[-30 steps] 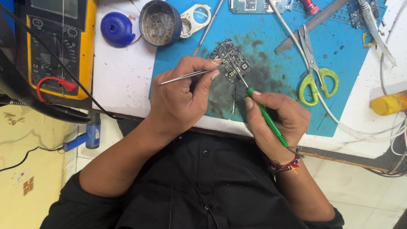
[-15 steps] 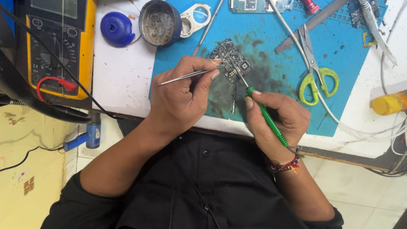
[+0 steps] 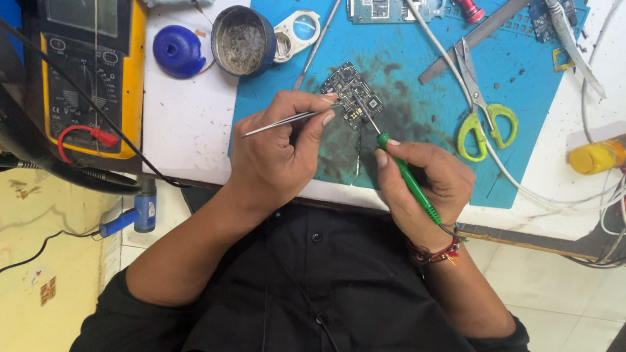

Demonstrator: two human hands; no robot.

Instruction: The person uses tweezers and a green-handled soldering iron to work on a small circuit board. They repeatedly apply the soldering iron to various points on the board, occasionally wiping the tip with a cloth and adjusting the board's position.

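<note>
Two hands: both over the blue work mat (image 3: 425, 103) on the surface.
Left hand (image 3: 277, 154): pinches thin metal tweezers (image 3: 280, 122).
Right hand (image 3: 422, 182): grips green-handled soldering iron (image 3: 404, 173).
Small black circuit board (image 3: 352, 92): lies on mat, both tool tips touching it.

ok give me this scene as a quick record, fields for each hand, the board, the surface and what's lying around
left hand: holds tweezers, tips at the board
right hand: holds green iron, tip on the board
board: small dark circuit board, flat on the mat
surface: blue mat, sooty in the middle, on a white table
around: scissors to the right, tin and blue lid to the left, yellow multimeter far left, yellow bottle far right
</note>
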